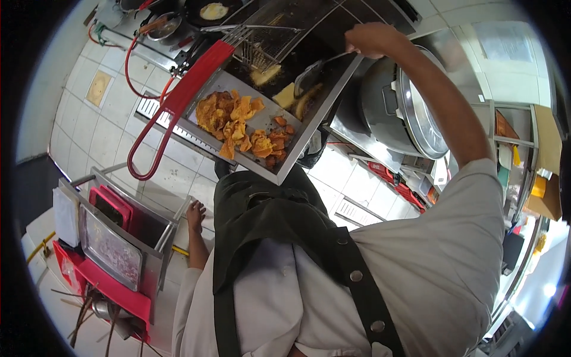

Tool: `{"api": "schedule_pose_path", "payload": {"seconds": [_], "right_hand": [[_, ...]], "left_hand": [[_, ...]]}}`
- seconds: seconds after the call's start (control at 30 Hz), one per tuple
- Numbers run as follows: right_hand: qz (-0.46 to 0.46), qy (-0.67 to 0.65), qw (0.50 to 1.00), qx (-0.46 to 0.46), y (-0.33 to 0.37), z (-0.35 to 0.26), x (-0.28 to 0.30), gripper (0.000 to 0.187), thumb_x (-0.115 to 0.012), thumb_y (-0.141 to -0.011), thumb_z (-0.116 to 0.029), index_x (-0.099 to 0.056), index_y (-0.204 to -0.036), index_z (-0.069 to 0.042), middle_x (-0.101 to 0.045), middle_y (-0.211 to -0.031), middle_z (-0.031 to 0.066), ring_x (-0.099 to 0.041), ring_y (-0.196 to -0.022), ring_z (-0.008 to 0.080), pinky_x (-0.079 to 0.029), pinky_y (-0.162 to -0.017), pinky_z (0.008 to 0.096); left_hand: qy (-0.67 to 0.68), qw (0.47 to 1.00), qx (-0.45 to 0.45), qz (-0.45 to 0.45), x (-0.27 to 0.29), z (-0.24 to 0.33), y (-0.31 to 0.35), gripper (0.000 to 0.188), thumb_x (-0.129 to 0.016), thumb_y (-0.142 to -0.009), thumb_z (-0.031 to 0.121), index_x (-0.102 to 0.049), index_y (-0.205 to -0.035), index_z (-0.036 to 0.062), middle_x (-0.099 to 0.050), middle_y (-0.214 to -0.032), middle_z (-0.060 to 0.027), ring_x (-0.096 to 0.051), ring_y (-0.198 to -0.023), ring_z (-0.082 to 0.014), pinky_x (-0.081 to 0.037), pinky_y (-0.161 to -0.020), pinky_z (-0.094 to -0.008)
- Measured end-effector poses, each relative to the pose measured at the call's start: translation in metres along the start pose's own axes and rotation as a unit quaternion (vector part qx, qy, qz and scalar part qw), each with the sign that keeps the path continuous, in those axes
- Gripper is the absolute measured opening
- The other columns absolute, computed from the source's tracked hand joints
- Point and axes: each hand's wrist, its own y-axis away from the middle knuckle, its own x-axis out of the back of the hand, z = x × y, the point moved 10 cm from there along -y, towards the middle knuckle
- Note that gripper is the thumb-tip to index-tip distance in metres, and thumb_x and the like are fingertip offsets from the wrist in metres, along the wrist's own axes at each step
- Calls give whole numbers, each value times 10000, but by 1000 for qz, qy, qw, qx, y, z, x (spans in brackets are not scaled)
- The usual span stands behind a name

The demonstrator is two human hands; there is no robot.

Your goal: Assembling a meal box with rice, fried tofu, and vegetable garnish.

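Observation:
My right hand (375,40) is closed round the thin handle of a long-handled metal utensil (306,77). Its head reaches down into the dark oil of the fryer (351,71), beside a flat yellow piece (285,95) and a browner long piece (308,101). Another yellow piece (266,74) floats near a wire fryer basket with a thick red handle (190,107). Crumpled orange fried pieces (235,116) lie on the metal drain tray at the fryer's near end. My left hand (195,215) hangs low at my side, fingers loosely bent and apart, holding nothing.
A big lidded metal pot (395,101) stands right of the fryer. At the far left, a frying pan (213,11) holds an egg-like round. A metal cart (134,232) with red trays is at lower left. Shelves (514,143) line the right.

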Motion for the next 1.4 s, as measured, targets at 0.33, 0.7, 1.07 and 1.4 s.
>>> {"api": "schedule_pose_path", "payload": {"seconds": [0.33, 0.7, 1.07, 1.4], "right_hand": [[52, 16, 998, 42, -19, -30, -42, 293, -577, -820, -102, -679, -1080, -192, -668, -1050, 103, -645, -962, 310, -531, -784, 397], [10, 27, 999, 41, -1, -31, 10, 266, -566, -801, -43, -690, -1015, -142, -681, -1002, 81, -649, -954, 273, -522, -788, 392], [95, 102, 990, 4, 51, -12, 9, 186, -555, -831, -121, -698, -950, -138, -674, -859, 106, -656, -855, 306, -528, -738, 404], [138, -38, 986, -86, 72, 25, -45, 304, -536, -793, -40, -684, -1042, -133, -669, -936, 149, -653, -868, 328, -528, -750, 427]], "left_hand": [[35, 999, 19, 5, -9, -21, 10, 359, -558, -916, 257, -503, -1226, 85, -629, -944, -25, -596, -750, -118, -420, -583, -265], [45, 999, 2, 22, -13, -5, 14, 372, -528, -923, 246, -492, -1258, 87, -629, -1004, -45, -598, -809, -132, -427, -626, -282], [25, 1000, 12, 6, -26, -10, -2, 381, -559, -914, 287, -501, -1238, 96, -627, -995, -40, -608, -835, -152, -434, -677, -319], [10, 1000, 1, 13, -18, 17, 6, 381, -567, -909, 287, -515, -1231, 89, -625, -1005, -32, -606, -817, -145, -429, -637, -298]]}}
